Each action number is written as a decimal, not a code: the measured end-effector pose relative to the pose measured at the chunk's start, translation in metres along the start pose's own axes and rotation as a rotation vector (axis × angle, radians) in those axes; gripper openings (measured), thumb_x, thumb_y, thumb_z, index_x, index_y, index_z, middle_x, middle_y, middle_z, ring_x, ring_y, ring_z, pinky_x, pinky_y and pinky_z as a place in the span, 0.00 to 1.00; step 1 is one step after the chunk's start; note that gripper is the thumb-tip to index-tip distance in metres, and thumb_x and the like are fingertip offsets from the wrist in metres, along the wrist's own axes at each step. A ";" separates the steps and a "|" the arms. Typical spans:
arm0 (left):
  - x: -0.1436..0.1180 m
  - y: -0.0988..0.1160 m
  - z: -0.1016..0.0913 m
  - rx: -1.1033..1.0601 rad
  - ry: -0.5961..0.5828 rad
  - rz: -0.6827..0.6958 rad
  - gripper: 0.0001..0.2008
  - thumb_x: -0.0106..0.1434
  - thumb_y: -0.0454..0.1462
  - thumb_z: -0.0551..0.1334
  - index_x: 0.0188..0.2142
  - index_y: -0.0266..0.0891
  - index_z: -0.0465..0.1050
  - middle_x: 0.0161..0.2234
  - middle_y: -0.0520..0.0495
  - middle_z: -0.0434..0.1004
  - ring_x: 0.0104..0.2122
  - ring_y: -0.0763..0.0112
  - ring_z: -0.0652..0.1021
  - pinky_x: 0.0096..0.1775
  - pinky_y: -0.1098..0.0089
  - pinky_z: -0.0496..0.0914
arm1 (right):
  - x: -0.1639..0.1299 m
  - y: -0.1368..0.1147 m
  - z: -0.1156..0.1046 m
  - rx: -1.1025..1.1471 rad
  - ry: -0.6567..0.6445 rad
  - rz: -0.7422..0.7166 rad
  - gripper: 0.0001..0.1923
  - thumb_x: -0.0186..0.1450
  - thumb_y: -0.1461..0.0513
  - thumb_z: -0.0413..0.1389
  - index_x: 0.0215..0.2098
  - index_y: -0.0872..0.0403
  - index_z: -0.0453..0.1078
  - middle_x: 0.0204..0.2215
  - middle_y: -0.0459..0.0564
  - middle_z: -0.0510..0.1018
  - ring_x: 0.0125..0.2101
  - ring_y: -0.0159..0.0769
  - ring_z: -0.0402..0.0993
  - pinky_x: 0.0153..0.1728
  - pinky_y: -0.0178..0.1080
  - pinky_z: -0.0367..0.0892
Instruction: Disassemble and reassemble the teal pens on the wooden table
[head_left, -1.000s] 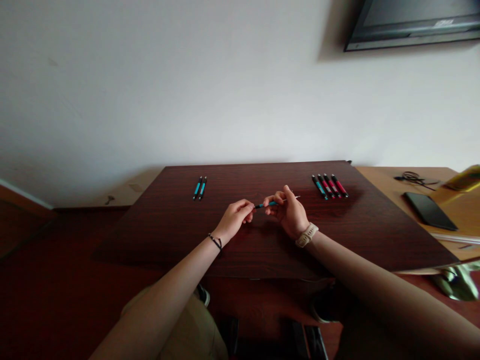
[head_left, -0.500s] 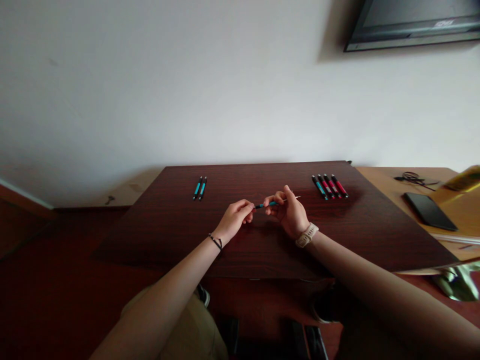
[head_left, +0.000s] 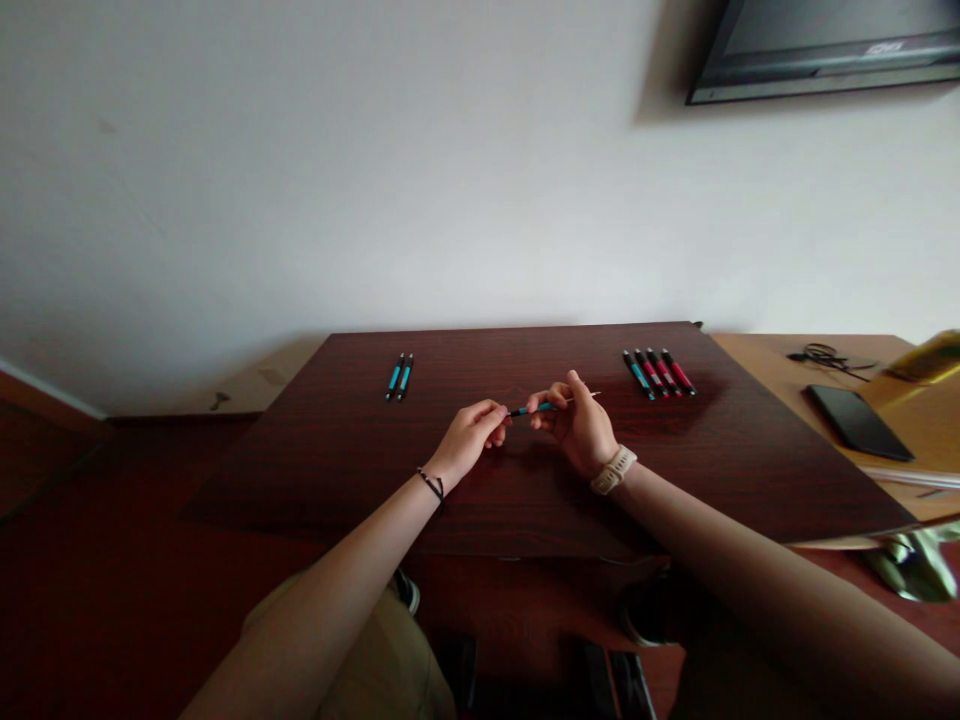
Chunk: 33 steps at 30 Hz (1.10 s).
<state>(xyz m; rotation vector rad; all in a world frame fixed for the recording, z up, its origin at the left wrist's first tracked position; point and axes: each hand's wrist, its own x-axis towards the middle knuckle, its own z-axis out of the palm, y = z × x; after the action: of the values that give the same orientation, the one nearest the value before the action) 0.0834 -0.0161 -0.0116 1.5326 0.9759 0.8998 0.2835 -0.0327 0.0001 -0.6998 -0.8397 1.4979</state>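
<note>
Over the middle of the table [head_left: 465, 510] my left hand [head_left: 474, 430] pinches the black end of a blue-and-black pen [head_left: 523, 411]. The fingers of my right hand [head_left: 581, 425] are curled around the pen's blue barrel, palm turned up. From the right end a thin, pale refill [head_left: 585, 396] sticks out past my right thumb. Part of the barrel is hidden by my fingers. Two blue pens [head_left: 400, 377] lie side by side at the table's far left. At the far right one blue pen [head_left: 638, 374] lies in a row with several red pens [head_left: 670, 372].
A light wooden desk [head_left: 780, 370] adjoins on the right, carrying a black phone-like slab [head_left: 859, 422], a coiled black cable [head_left: 825, 356] and a yellow object [head_left: 926, 360]. A wall screen [head_left: 832, 60] hangs at upper right. The white wall [head_left: 450, 180] stands behind the table.
</note>
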 end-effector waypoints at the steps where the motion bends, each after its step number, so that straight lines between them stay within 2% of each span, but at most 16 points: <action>1: 0.000 0.000 0.000 -0.001 0.001 0.001 0.17 0.69 0.49 0.59 0.35 0.37 0.73 0.24 0.51 0.73 0.25 0.72 0.72 0.30 0.71 0.63 | 0.000 0.000 0.000 -0.001 0.002 0.001 0.29 0.67 0.39 0.58 0.22 0.50 0.58 0.32 0.53 0.84 0.27 0.39 0.77 0.31 0.40 0.72; 7: 0.000 0.002 0.002 -0.012 0.017 0.016 0.14 0.68 0.46 0.60 0.35 0.37 0.73 0.24 0.51 0.73 0.25 0.72 0.71 0.30 0.71 0.63 | -0.001 -0.002 0.002 -0.008 0.010 0.013 0.30 0.66 0.39 0.59 0.22 0.50 0.57 0.32 0.52 0.84 0.27 0.38 0.76 0.30 0.40 0.72; 16: 0.001 -0.003 -0.001 -0.021 0.030 0.013 0.16 0.69 0.48 0.61 0.34 0.38 0.73 0.25 0.51 0.73 0.27 0.72 0.72 0.30 0.71 0.64 | -0.001 0.000 0.001 0.018 -0.006 0.027 0.29 0.66 0.40 0.59 0.22 0.50 0.58 0.32 0.52 0.84 0.29 0.40 0.78 0.30 0.39 0.71; 33: 0.000 0.001 0.001 -0.023 0.052 -0.004 0.12 0.64 0.44 0.65 0.37 0.37 0.73 0.27 0.51 0.74 0.27 0.72 0.73 0.30 0.71 0.64 | -0.001 -0.001 0.001 -0.008 0.016 0.038 0.30 0.64 0.38 0.60 0.22 0.50 0.57 0.32 0.52 0.84 0.32 0.42 0.79 0.31 0.40 0.72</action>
<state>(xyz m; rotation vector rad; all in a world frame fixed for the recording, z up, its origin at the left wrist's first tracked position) 0.0843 -0.0167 -0.0104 1.4944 1.0016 0.9490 0.2830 -0.0337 0.0016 -0.7364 -0.8241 1.5217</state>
